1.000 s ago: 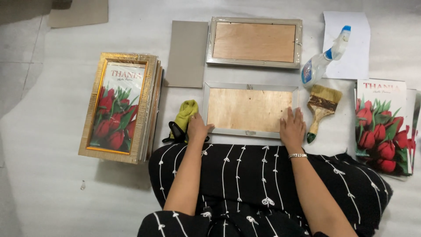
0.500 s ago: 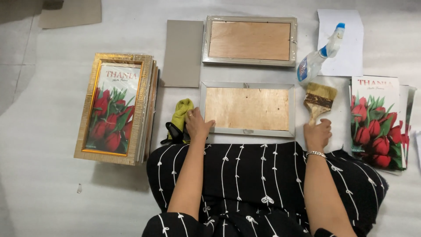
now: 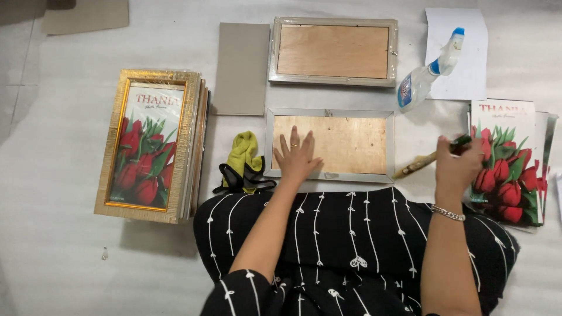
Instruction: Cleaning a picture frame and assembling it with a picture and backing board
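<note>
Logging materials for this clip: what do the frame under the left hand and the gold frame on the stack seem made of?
The frame under the left hand lies face down: its back looks like thin plywood, matt brown with grain, with a pale silvery rim that may be wood or plastic. The gold frame has a ribbed, shiny gilt moulding, likely painted wood or plastic.

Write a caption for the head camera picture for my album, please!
Left hand flat on a face-down picture frame, right hand gripping a paintbrush.
</note>
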